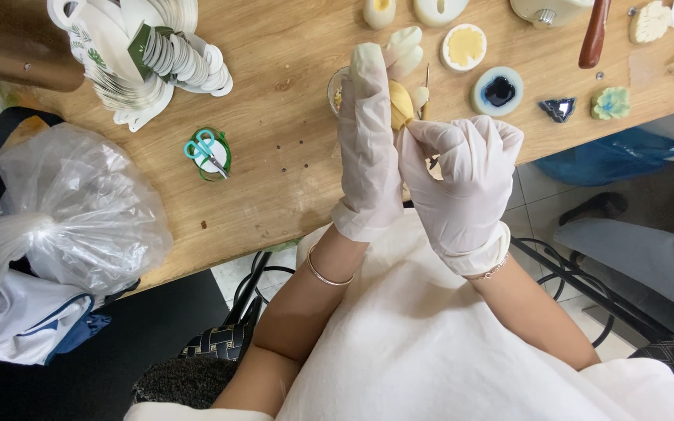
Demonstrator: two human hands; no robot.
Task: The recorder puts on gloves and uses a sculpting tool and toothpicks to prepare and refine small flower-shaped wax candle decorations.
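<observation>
Left hand, gloved, grips yellow piece upright; right hand pinches thin stick against it, above wooden table.

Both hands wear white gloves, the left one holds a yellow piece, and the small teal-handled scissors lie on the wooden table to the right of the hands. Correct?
Not quite. In the head view the scissors lie to the left of the hands, not the right. The rest holds: the left hand and right hand wear white gloves, the left one holds the yellow piece, and the scissors are on the wooden table.
</observation>
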